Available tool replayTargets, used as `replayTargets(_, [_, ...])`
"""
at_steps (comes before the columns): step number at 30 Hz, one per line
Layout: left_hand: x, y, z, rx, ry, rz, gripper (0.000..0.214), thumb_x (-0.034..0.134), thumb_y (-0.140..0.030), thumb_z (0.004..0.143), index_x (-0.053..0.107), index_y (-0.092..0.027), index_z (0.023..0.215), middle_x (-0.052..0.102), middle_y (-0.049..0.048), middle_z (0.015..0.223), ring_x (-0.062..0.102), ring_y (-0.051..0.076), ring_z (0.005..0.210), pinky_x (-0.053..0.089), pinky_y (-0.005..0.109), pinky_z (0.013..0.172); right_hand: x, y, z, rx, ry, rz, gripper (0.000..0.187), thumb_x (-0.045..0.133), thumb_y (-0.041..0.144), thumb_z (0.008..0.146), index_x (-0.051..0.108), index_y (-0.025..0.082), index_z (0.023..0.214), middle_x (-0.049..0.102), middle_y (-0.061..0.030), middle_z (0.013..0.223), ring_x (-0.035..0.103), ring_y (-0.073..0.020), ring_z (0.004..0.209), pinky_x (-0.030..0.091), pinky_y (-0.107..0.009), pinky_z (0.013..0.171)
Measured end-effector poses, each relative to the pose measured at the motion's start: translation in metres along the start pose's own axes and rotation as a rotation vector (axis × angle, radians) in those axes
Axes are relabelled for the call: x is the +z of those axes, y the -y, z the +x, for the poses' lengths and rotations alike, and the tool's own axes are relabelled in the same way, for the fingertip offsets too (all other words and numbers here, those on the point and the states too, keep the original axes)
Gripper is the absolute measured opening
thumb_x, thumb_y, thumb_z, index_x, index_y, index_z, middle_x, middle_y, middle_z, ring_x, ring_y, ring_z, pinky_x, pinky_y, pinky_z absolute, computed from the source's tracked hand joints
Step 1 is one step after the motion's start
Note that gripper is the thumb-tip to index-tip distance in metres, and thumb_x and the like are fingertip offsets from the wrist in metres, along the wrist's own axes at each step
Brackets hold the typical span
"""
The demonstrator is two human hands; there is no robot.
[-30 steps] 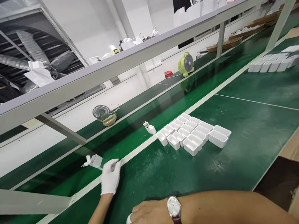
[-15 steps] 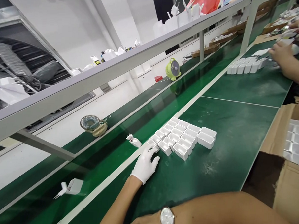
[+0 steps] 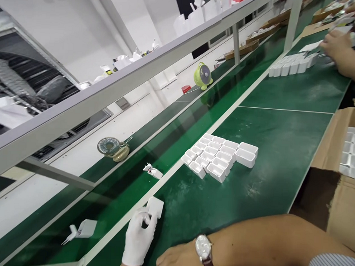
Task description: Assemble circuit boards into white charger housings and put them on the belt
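My left hand, in a white glove, pinches a small white plastic adapter housing between thumb and fingers, just above the green bench by its pale edge strip. My right hand, bare, with a watch on the wrist, is low at the bottom edge. Its fingers look curled, and the frame cuts off their tips, so what they hold is hidden. Beyond the hands, several open white housings stand packed in rows, with two more at their right end.
On the green conveyor to the left lie a white housing with a plug and another one. Two small fans stand behind it. At right is an open cardboard box of white housings. A co-worker's hand is at the far right.
My left hand has drawn back toward me from the near corner of the rows, taking one white housing with it. My right forearm has shifted slightly, bringing more of the watch into view.
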State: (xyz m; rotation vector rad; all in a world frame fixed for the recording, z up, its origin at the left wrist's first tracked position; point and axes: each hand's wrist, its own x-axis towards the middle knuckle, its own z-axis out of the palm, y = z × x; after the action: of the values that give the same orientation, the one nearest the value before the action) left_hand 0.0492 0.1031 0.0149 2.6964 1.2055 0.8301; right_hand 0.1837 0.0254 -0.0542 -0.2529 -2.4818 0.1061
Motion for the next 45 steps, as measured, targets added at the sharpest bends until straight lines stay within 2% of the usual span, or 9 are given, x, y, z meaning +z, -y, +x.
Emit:
replayTargets(8, [-0.021,0.026,-0.061,-0.228,-0.141,-0.005,0.014,0.065,-0.03,0.087,0.054,-0.023,0.09,0.059,0.0103,0.121,0.061,0.026,0.112,0.054,0.043,0.091,0.0,0.022,0.004,0.056,0.085,-0.132,0.024,0.074,0.039,0.083,0.058,0.023,0.073,0.066,0.0029,0.078,0.055,-0.016,0.074,0.041,-0.031,0.063])
replayTargets(12, [-0.015,0.028,-0.075,-0.286,-0.133,-0.151,0.043,0.061,-0.024,0.088,0.049,-0.022,0.129,0.054,0.012,0.13,0.062,0.023,0.11,0.055,0.042,0.095,-0.001,0.029,0.0,0.097,0.097,-0.088,0.024,0.072,0.043,0.083,0.063,0.023,0.09,0.067,0.0025,0.083,0.056,-0.0173,0.079,0.044,-0.033,0.073])
replayTargets(20, [-0.007,0.027,-0.082,-0.358,-0.133,-0.359,0.044,0.055,-0.011,0.084,0.054,-0.024,0.126,0.06,0.0072,0.119,0.062,0.021,0.107,0.052,0.04,0.097,0.0,0.037,-0.012,0.176,0.163,0.104,0.021,0.05,0.027,0.1,0.062,0.023,0.116,0.069,-0.0056,0.121,0.06,-0.0172,0.115,0.041,-0.031,0.105])
replayTargets(26, [-0.004,0.045,-0.08,-0.727,-0.358,-0.796,0.043,0.068,-0.023,0.076,0.06,-0.018,0.118,0.065,0.0089,0.115,0.064,0.023,0.104,0.052,0.04,0.093,-0.017,0.047,-0.006,0.32,0.22,0.287,0.032,0.051,0.027,0.101,0.055,0.026,0.133,0.064,-0.0034,0.136,0.053,-0.0173,0.132,0.032,-0.035,0.119])
replayTargets(31, [-0.005,0.058,-0.079,-0.853,-0.542,-1.091,0.048,0.076,-0.024,0.064,0.063,-0.015,0.11,0.069,0.0061,0.103,0.064,0.022,0.097,0.051,0.035,0.087,-0.041,0.008,-0.004,0.366,0.275,0.476,0.03,0.057,0.035,0.098,0.062,0.024,0.126,0.068,-0.004,0.131,0.052,-0.0189,0.135,0.039,-0.037,0.116])
replayTargets(34, [-0.006,0.057,-0.079,-0.85,-0.567,-1.134,0.048,0.074,-0.02,0.061,0.063,-0.015,0.107,0.069,0.0048,0.101,0.063,0.021,0.094,0.05,0.033,0.084,-0.043,-0.035,-0.026,0.649,0.142,0.018,0.041,0.052,0.038,0.101,0.054,0.022,0.139,0.053,-0.0145,0.148,0.039,-0.0348,0.144,0.022,-0.069,0.117])
replayTargets(36, [-0.007,0.053,-0.079,-0.852,-0.568,-1.155,0.047,0.073,-0.019,0.06,0.064,-0.015,0.106,0.069,0.0037,0.097,0.062,0.02,0.092,0.049,0.032,0.083,-0.043,-0.05,-0.039,0.803,-0.051,-0.238,0.047,0.045,0.032,0.103,0.046,0.012,0.146,0.046,-0.0233,0.15,0.033,-0.0388,0.146,0.026,-0.072,0.114])
replayTargets(42, [-0.01,0.042,-0.079,-0.816,-0.489,-1.13,0.047,0.072,-0.014,0.059,0.065,-0.016,0.105,0.068,0.0032,0.095,0.062,0.019,0.09,0.048,0.031,0.084,-0.039,-0.017,-0.021,0.395,0.168,0.043,0.044,0.054,0.031,0.101,0.05,0.024,0.144,0.054,-0.0092,0.148,0.041,-0.0241,0.144,0.033,-0.048,0.121])
replayTargets(45, [-0.01,0.043,-0.079,-0.822,-0.516,-1.163,0.047,0.071,-0.014,0.059,0.065,-0.015,0.106,0.067,0.0027,0.092,0.061,0.018,0.088,0.048,0.031,0.082,-0.036,-0.022,-0.016,0.426,0.266,0.046,0.047,0.057,0.04,0.099,0.051,0.027,0.144,0.054,-0.0074,0.148,0.043,-0.0254,0.143,0.027,-0.052,0.123])
